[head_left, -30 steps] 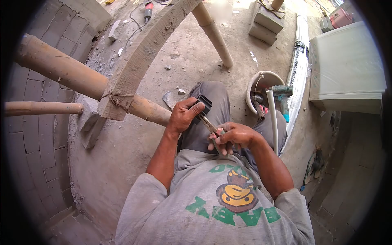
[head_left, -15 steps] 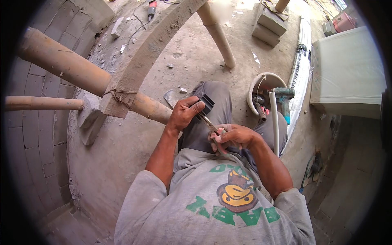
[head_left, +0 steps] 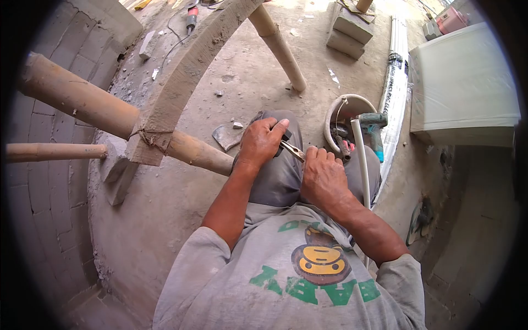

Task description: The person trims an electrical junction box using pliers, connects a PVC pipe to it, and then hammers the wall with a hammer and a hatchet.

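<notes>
Over my left knee, my left hand (head_left: 260, 142) is closed around a black box (head_left: 285, 136), most of it hidden by the fingers and palm. My right hand (head_left: 325, 175) is closed, back of the hand up, on the handles of a pair of pliers (head_left: 292, 150). The metal jaws of the pliers reach left to the black box. The handles are covered by my right fingers.
A bucket (head_left: 329, 122) with tools stands ahead to the right, a teal drill (head_left: 375, 131) at its rim. A white pipe (head_left: 361, 159) rises beside my right leg. Bamboo poles (head_left: 82, 98) and a wooden plank (head_left: 184, 82) cross the left side. Concrete blocks (head_left: 348, 33) lie beyond.
My right hand has turned from palm up to back up and moved up with the pliers. My left hand has moved up and right, now covering more of the black box.
</notes>
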Action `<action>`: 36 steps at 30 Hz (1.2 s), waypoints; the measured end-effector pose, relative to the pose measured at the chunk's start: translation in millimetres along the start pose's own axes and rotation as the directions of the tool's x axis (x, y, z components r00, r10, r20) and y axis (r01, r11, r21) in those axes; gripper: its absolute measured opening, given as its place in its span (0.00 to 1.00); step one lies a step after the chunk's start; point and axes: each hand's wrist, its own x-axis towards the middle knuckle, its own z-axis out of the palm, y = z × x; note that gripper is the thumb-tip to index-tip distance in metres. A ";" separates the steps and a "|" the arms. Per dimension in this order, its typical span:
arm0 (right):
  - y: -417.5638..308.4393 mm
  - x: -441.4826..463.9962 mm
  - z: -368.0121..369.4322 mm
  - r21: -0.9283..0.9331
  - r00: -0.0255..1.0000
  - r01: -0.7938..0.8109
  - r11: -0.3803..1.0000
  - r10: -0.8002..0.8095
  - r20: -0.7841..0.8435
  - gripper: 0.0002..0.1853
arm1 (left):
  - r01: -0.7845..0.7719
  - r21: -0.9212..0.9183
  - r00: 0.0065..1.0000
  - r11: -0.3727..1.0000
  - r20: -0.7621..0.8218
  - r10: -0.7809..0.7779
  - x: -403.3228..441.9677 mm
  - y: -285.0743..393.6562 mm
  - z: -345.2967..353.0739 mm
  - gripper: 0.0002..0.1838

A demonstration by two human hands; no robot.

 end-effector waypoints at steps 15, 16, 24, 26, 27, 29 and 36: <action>28.6 19.6 -13.5 0.762 0.698 -0.549 0.343 -0.312 0.644 0.09 | -0.049 -0.332 0.979 0.942 0.171 0.111 -11.4 -18.8 -24.0 0.20; 29.6 19.2 -11.6 0.764 0.694 -0.556 0.328 -0.323 0.644 0.09 | -0.052 -0.362 0.977 0.931 0.175 0.123 -12.6 -20.0 -24.2 0.20; 31.1 24.7 -7.3 0.709 0.597 -0.548 0.444 -0.386 0.704 0.10 | -0.111 -0.425 0.970 0.898 0.149 0.191 -16.4 -35.1 -26.3 0.21; 27.7 25.9 -11.9 0.689 0.570 -0.565 0.453 -0.389 0.724 0.10 | -0.081 -0.477 0.975 0.875 0.144 0.169 -19.1 -30.9 -26.6 0.22; 26.3 25.8 -10.8 0.690 0.572 -0.588 0.421 -0.387 0.724 0.09 | -0.089 -0.461 0.973 0.883 0.148 0.176 -19.1 -33.8 -27.4 0.22; 25.0 23.1 -7.4 0.690 0.578 -0.631 0.353 -0.379 0.723 0.08 | -0.109 -0.429 0.968 0.897 0.159 0.194 -17.3 -39.8 -28.0 0.22; 31.5 27.8 29.3 0.732 0.596 -0.680 0.031 -0.558 0.577 0.10 | -0.046 -0.489 0.965 0.871 0.202 0.165 -16.5 -41.7 -30.3 0.20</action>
